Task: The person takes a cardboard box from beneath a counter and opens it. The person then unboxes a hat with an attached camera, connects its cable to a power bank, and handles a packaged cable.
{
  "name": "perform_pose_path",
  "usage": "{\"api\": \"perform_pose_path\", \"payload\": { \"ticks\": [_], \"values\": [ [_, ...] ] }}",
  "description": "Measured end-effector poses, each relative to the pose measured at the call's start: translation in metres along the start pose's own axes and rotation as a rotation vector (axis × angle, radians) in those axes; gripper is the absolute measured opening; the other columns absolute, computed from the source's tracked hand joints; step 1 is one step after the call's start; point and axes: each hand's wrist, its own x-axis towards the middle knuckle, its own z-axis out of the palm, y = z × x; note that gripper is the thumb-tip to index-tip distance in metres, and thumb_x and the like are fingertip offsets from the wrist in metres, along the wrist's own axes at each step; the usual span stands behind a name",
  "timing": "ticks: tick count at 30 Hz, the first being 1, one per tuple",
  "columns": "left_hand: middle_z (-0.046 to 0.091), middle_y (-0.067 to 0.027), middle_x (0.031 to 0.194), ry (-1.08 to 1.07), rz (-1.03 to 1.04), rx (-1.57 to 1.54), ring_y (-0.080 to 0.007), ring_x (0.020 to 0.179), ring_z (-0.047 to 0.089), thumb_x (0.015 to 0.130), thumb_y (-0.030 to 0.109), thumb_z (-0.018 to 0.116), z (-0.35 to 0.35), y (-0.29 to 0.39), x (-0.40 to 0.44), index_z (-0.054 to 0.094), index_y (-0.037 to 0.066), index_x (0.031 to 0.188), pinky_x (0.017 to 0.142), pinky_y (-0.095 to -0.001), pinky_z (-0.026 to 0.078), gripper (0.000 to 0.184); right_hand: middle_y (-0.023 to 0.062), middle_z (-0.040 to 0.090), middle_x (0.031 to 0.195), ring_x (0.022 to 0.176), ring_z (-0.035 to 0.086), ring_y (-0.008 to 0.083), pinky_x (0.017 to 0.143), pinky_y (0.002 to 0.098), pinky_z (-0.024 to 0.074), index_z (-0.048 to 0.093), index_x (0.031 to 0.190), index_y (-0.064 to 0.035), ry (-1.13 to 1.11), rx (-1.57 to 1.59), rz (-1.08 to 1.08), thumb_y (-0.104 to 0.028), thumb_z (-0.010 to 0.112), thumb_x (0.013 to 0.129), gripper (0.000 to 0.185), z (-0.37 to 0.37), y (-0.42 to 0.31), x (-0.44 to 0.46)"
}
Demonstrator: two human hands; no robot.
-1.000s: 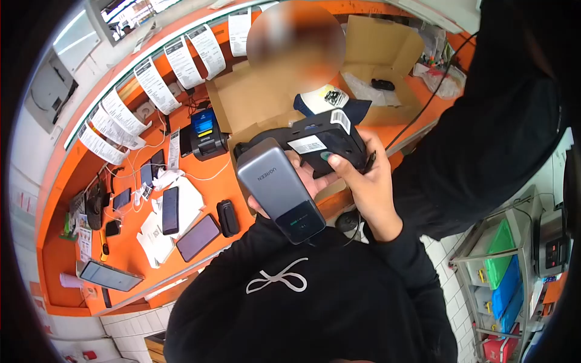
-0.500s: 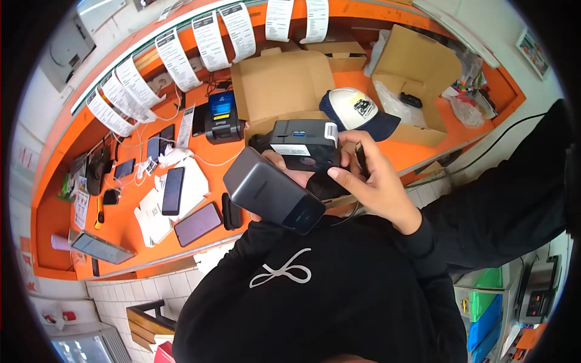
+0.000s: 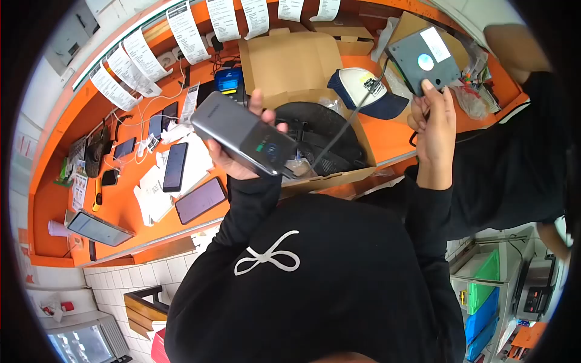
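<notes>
My left hand [image 3: 235, 163] is closed around a dark grey power bank [image 3: 230, 124], whose small screen shows lit green digits. A black cable [image 3: 348, 124] runs from near the power bank's lower end up toward a flat black square device [image 3: 413, 63]. My right hand [image 3: 437, 130] grips that device by its lower edge, raised over the right side of the counter. A white label and a shiny round sticker show on its face. Between my hands stands an open cardboard box [image 3: 290, 63] with a black item [image 3: 318, 121] inside, whose kind I cannot make out.
A white and navy cap [image 3: 366, 91] lies beside the box on the orange counter [image 3: 393, 145]. Several phones, including a dark one [image 3: 175, 167], and white papers [image 3: 154, 196] lie at left. Receipts [image 3: 187, 33] hang along the back. Another person's dark sleeve [image 3: 502, 169] is at right.
My right hand has moved up and right with the black device, away from the power bank. My left hand has shifted up and left with the power bank. Another person has appeared at right.
</notes>
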Motion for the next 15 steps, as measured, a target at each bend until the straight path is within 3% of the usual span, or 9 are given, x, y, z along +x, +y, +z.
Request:
{"api": "perform_pose_path", "payload": {
  "ticks": [1, 4, 6, 8, 10, 14, 15],
  "values": [
    [0.037, -0.0166, 0.126, 0.085, 0.066, 0.106, -0.032, 0.102, 0.049, 0.076, 0.05, 0.055, -0.001, 0.004, -0.002, 0.04, 0.015, 0.126, 0.084, -0.0497, 0.044, 0.063, -0.0046, 0.036, 0.057, 0.042, 0.025, 0.0029, 0.039, 0.0191, 0.0173, 0.043, 0.079, -0.0105, -0.003, 0.003, 0.0, -0.016, 0.049, 0.088, 0.013, -0.004, -0.001, 0.0],
    [0.04, -0.011, 0.106, 0.116, 0.065, 0.079, -0.0263, 0.096, 0.045, 0.077, 0.049, 0.054, 0.001, 0.028, -0.002, 0.044, 0.016, 0.12, 0.084, -0.0473, 0.044, 0.055, -0.0041, 0.037, 0.058, 0.043, 0.026, 0.0029, 0.039, 0.019, 0.0179, 0.043, 0.079, -0.01, -0.023, 0.003, 0.013, -0.016, 0.049, 0.088, 0.013, -0.004, -0.001, -0.009],
    [0.041, -0.0073, 0.105, 0.1, 0.048, 0.162, -0.0193, 0.097, 0.044, 0.074, 0.045, 0.06, 0.002, 0.039, -0.001, 0.045, 0.012, 0.114, 0.085, -0.0401, 0.044, 0.054, -0.0029, 0.038, 0.06, 0.043, 0.026, 0.003, 0.039, 0.0187, 0.0185, 0.042, 0.08, -0.0093, 0.004, -0.017, 0.008, -0.018, 0.049, 0.088, 0.014, -0.002, 0.002, -0.015],
    [0.041, -0.0076, 0.105, 0.109, 0.024, 0.197, -0.0196, 0.097, 0.044, 0.074, 0.045, 0.06, -0.003, 0.054, -0.001, 0.045, 0.012, 0.114, 0.085, -0.0397, 0.044, 0.053, -0.0015, 0.039, 0.062, 0.043, 0.027, 0.003, 0.04, 0.0182, 0.019, 0.043, 0.08, -0.0087, -0.007, -0.015, 0.073, -0.02, 0.049, 0.087, 0.015, 0.0, 0.004, -0.022],
    [0.04, -0.0104, 0.107, 0.082, 0.007, 0.158, -0.0238, 0.098, 0.044, 0.078, 0.048, 0.054, -0.003, 0.06, 0.002, 0.044, 0.018, 0.119, 0.085, -0.0454, 0.043, 0.051, -0.0007, 0.039, 0.063, 0.044, 0.028, 0.0029, 0.04, 0.018, 0.0192, 0.044, 0.082, -0.0079, 0.003, -0.007, 0.1, -0.021, 0.049, 0.087, 0.015, -0.002, 0.005, -0.025],
    [0.039, -0.0108, 0.104, -0.008, -0.057, 0.109, -0.0245, 0.097, 0.042, 0.074, 0.048, 0.059, -0.006, 0.062, 0.007, 0.035, 0.002, 0.119, 0.087, -0.0474, 0.043, 0.069, -0.0037, 0.039, 0.063, 0.044, 0.028, 0.0018, 0.041, 0.0173, 0.0194, 0.048, 0.091, -0.0067, -0.004, -0.116, 0.101, -0.018, 0.051, 0.086, 0.013, -0.006, -0.003, -0.036],
    [0.038, -0.0109, 0.104, -0.021, -0.091, 0.102, -0.025, 0.097, 0.042, 0.075, 0.047, 0.059, -0.004, 0.058, 0.009, 0.035, 0.002, 0.119, 0.087, -0.0483, 0.043, 0.067, -0.0052, 0.038, 0.063, 0.045, 0.027, 0.0012, 0.041, 0.017, 0.0193, 0.05, 0.095, -0.0063, -0.012, -0.207, 0.085, -0.018, 0.053, 0.085, 0.016, -0.005, -0.006, -0.038]
  ]
}}
